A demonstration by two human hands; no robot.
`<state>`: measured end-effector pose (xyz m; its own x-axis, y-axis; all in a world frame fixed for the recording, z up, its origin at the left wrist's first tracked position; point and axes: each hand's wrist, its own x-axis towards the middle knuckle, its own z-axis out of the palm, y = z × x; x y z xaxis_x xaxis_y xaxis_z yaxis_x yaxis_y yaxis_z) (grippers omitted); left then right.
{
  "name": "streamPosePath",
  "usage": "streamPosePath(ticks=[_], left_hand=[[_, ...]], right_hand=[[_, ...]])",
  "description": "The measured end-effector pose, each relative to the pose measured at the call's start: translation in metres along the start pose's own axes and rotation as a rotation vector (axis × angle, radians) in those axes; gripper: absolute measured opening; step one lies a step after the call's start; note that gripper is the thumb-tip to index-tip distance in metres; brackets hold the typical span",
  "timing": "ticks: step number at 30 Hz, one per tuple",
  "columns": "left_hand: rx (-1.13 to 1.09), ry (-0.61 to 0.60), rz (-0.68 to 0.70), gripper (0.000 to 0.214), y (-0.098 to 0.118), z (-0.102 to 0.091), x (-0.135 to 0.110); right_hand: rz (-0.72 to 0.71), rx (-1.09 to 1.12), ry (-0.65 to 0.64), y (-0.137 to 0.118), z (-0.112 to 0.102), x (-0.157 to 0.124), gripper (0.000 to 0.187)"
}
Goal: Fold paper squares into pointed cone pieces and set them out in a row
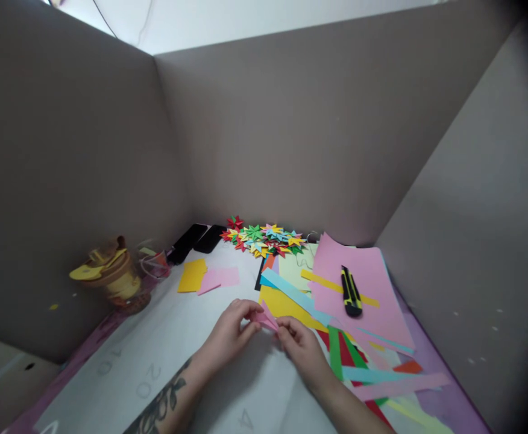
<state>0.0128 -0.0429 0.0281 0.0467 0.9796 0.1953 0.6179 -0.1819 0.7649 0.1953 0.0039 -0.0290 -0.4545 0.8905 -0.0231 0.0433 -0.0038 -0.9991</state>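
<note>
Between my two hands is a small folded piece of pink paper [267, 318], raised a little over the white sheet on the table. My left hand [233, 333] pinches its left side between thumb and fingers. At its lower right corner, the fingertips of my right hand [301, 345] are closed on it as well. Pink paper squares [223, 277] and a yellow paper piece [192, 275] lie beyond my left hand. Just past my right hand is yellow paper [286, 306] with a light blue strip [295, 295] across it.
Folded paper stars [264, 236] are heaped at the back wall. A utility knife [351, 292] rests on pink sheets [377, 271] at the right, above loose coloured strips [381, 375]. Two black phones [210, 239] and a brown-yellow pot [119, 277] stand at the left.
</note>
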Motion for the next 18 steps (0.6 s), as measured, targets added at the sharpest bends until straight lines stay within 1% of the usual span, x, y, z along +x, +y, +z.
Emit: streamPosePath(ticks=[3, 5, 8, 10, 11, 13, 16, 18], left_hand=[[-0.034, -0.003, -0.006, 0.017, 0.002, 0.008, 0.004], [-0.088, 0.017, -0.034, 0.019, 0.001, 0.015, 0.007], [-0.197, 0.073, -0.102, 0.035, -0.002, 0.026, 0.013], [-0.308, 0.069, -0.185, 0.049, -0.004, 0.034, 0.018], [-0.368, 0.052, -0.233, 0.049, -0.005, 0.039, 0.021], [-0.447, 0.026, -0.276, 0.041, -0.005, 0.047, 0.025], [-0.451, 0.034, -0.261, 0.017, -0.005, 0.055, 0.027], [-0.464, 0.058, -0.275, 0.011, -0.006, 0.058, 0.026]], right_hand=[[0.088, 0.067, 0.019, -0.003, 0.001, 0.0, 0.037], [0.092, 0.068, 0.05, -0.002, 0.001, 0.001, 0.038], [0.065, 0.048, 0.115, 0.005, -0.001, 0.003, 0.04], [0.046, 0.034, 0.145, 0.009, -0.002, 0.004, 0.04], [0.039, 0.022, 0.148, 0.011, -0.002, 0.004, 0.039], [0.028, -0.017, 0.143, 0.012, -0.002, 0.004, 0.039], [0.024, -0.073, 0.132, 0.007, -0.001, 0.003, 0.039], [0.023, -0.101, 0.103, 0.003, 0.0, 0.002, 0.038]])
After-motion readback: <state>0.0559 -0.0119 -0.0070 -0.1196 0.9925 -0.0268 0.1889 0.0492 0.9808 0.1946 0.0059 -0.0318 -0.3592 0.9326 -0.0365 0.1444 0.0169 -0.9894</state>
